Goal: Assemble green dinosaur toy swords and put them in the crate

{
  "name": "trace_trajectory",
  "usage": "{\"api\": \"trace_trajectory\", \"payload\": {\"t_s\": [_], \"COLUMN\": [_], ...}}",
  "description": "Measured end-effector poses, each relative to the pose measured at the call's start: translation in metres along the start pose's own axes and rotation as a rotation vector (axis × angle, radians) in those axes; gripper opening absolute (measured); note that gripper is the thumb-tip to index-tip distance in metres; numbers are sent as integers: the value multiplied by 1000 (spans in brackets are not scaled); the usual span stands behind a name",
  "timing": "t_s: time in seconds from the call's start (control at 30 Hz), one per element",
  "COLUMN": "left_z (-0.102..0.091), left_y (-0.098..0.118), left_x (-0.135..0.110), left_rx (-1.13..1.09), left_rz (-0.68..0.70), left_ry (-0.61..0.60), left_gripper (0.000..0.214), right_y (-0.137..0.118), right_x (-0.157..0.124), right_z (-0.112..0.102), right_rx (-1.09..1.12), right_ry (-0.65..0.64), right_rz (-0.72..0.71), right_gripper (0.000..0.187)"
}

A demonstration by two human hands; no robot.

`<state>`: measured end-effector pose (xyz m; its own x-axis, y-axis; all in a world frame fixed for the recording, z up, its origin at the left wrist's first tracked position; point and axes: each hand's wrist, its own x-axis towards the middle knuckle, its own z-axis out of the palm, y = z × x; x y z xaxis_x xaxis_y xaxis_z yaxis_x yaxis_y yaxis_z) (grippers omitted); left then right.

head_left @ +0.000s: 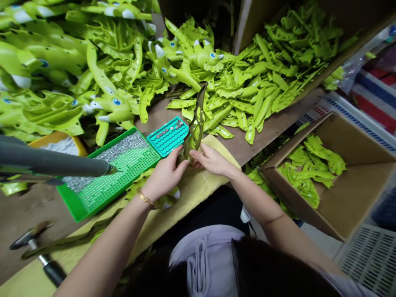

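I'm looking into a toy assembly workshop, with lime-green plastic dinosaur parts (247, 95) heaped along the workbench (272, 132) and filling a cardboard carton (365, 185), beside a green tray of metal studs (76, 205).
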<state>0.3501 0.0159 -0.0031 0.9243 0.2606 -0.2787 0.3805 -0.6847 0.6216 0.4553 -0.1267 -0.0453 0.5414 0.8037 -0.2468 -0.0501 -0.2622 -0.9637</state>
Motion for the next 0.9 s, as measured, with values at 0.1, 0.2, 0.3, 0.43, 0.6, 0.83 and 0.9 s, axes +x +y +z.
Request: {"api": "trace_trajectory", "payload": {"t_s": [0.1, 0.2, 0.3, 0.43, 0.6, 0.83, 0.9], "left_z": [-5, -3, 1, 4, -2, -7, -6], "left_y": [-6, -11, -13, -10, -11, -20, -20], "left_x": [7, 7, 6, 11, 14, 2, -1], "left_rx": [-224, -273, -301, -323, -277, -205, -195], "left_rz": [31, 14, 5, 15, 20, 34, 75], "left_ry": [-104, -87, -74, -98, -106, -111, -139], "left_gripper": [52, 59, 67, 70, 71, 63, 61], "right_y": [-12, -17, -12, -2, -13, -30, -27], "right_x": [5, 22, 43, 70, 79, 68, 70], "right_z": [-79, -171, -213, -172, -150, -252, -262], "right_rx": [-265, -467, -566, -705, -724, -791, -795], "right_ry": [154, 816, 952, 1032, 899, 1035, 998], "right_rz": [6, 109, 236, 397, 200, 150, 140], "right_gripper": [54, 57, 66, 73, 60, 43, 39]}}
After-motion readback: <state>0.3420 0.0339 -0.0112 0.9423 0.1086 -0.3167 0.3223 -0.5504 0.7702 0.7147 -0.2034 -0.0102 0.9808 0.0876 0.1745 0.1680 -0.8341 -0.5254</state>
